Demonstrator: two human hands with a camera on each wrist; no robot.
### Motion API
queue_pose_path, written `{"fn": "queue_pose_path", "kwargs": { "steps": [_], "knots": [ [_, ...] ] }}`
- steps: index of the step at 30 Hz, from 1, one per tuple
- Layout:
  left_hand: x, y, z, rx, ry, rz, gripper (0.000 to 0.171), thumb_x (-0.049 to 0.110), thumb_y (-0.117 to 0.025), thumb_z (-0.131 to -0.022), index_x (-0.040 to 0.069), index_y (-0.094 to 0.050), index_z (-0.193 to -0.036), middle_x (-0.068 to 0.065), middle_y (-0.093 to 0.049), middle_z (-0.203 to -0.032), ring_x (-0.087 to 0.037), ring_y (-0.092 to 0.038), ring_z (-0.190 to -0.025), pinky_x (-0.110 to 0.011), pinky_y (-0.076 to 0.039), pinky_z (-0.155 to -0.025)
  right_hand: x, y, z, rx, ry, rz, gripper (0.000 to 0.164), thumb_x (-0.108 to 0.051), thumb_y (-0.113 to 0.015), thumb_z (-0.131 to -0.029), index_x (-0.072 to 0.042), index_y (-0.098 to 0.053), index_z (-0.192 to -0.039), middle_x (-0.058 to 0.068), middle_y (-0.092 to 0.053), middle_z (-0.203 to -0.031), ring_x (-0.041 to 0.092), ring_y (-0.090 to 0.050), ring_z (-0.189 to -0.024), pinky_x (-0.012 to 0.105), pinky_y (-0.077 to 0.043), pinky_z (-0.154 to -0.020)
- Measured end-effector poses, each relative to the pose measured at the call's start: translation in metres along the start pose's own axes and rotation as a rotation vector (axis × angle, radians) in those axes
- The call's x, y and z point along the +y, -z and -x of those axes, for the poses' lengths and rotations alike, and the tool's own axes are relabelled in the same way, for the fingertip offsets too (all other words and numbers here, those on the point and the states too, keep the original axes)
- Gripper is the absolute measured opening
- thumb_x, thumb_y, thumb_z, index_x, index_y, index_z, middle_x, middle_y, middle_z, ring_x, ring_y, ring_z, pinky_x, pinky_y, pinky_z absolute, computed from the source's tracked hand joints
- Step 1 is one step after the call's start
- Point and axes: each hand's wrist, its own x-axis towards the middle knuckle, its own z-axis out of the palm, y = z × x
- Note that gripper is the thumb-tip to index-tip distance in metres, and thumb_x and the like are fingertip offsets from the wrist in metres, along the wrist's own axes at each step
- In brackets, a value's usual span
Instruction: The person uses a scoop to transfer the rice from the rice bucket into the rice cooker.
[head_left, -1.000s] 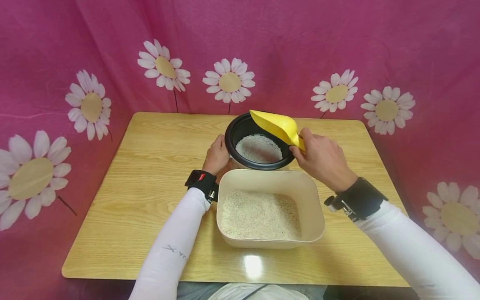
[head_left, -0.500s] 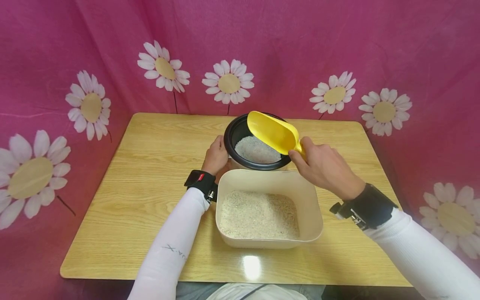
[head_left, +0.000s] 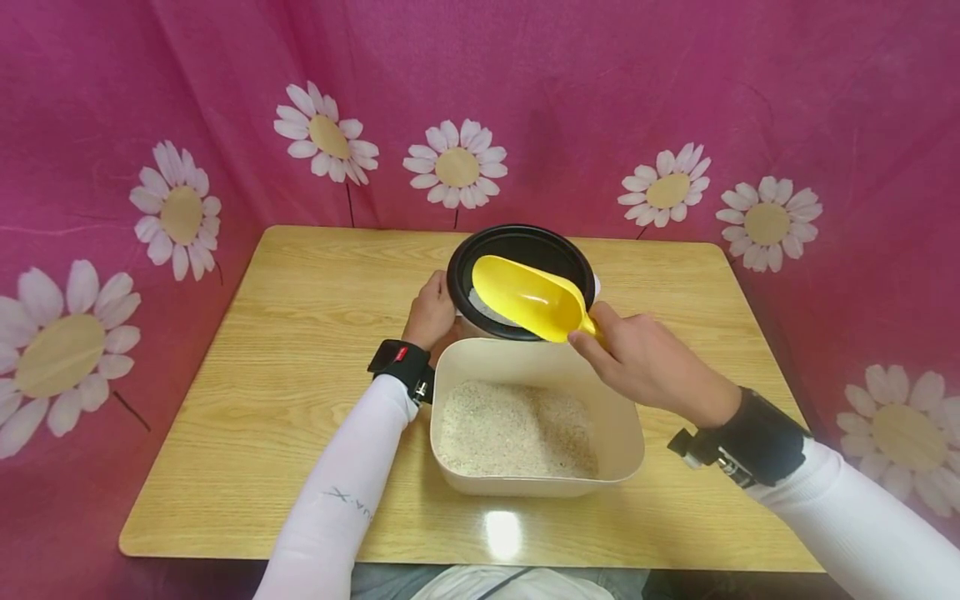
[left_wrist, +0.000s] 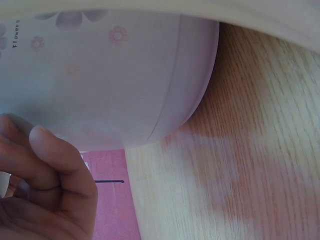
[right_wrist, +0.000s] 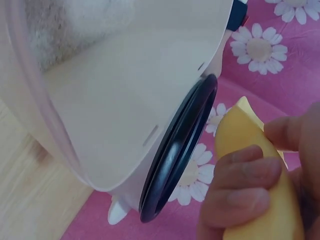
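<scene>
My right hand (head_left: pixel 645 358) grips the handle of a yellow scoop (head_left: pixel 525 296), held over a rice cooker (head_left: pixel 540 247) with its hollow facing up and no grain visible in it. The cooker has a black inner pot and a pale body with printed flowers. White rice (head_left: pixel 486 309) lies in the pot, mostly hidden behind the scoop. At the cooker's left side, my left hand (head_left: pixel 432 310) holds on with curled fingers (left_wrist: pixel 60 152). In front of the cooker stands a cream bin (head_left: pixel 621 425) holding a layer of rice-like grain (head_left: pixel 517 433).
Everything stands on a wooden table (head_left: pixel 315 308) with rounded corners. A pink curtain (head_left: pixel 555 100) with white daisies hangs round its back and sides. The bin sits close to the table's front edge, right up against the cooker.
The scoop has rolled from edge-on to hollow-up and come down and nearer, from the pot's far right rim to its near side. My left hand stays put.
</scene>
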Motion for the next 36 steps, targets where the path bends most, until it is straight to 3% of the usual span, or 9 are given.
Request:
{"fn": "queue_pose_path", "kwargs": {
  "steps": [11, 19, 27, 36],
  "knots": [
    [-0.001, 0.000, 0.001, -0.007, 0.006, 0.014, 0.046, 0.044, -0.027, -0.113, 0.012, -0.055, -0.132, -0.014, -0.062, -0.111, -0.028, -0.058, -0.104, -0.042, -0.045, -0.093, -0.002, -0.007, 0.018, -0.100, 0.062, -0.011, 0.034, -0.039, -0.064, -0.102, -0.009, -0.056, -0.115, -0.003, -0.055, -0.071, 0.009, -0.044, -0.055, 0.022, -0.044, -0.055],
    [-0.001, -0.001, 0.000, 0.001, 0.014, 0.011, 0.045, 0.043, -0.028, -0.113, 0.012, -0.055, -0.132, -0.014, -0.063, -0.112, -0.030, -0.058, -0.105, -0.043, -0.046, -0.092, -0.001, -0.012, 0.034, -0.156, 0.112, 0.076, 0.033, -0.036, -0.069, -0.100, -0.012, -0.053, -0.116, -0.008, -0.053, -0.068, 0.005, -0.042, -0.051, 0.020, -0.043, -0.056],
    [-0.001, 0.000, 0.000, 0.004, 0.017, 0.014, 0.044, 0.043, -0.028, -0.113, 0.012, -0.055, -0.131, -0.014, -0.063, -0.113, -0.030, -0.059, -0.104, -0.042, -0.047, -0.090, 0.006, -0.016, 0.041, -0.189, 0.121, 0.136, 0.026, -0.035, -0.069, -0.099, -0.014, -0.055, -0.105, -0.008, -0.046, -0.063, 0.005, -0.038, -0.049, 0.018, -0.038, -0.051],
    [0.000, 0.001, 0.000, 0.010, 0.000, 0.007, 0.043, 0.040, -0.029, -0.113, 0.011, -0.056, -0.131, -0.017, -0.065, -0.120, -0.033, -0.060, -0.109, -0.048, -0.047, -0.097, 0.008, -0.017, 0.044, -0.193, 0.126, 0.278, 0.034, -0.035, -0.078, -0.093, -0.014, -0.055, -0.107, -0.004, -0.051, -0.067, 0.008, -0.037, -0.048, 0.018, -0.038, -0.052]
  ]
}}
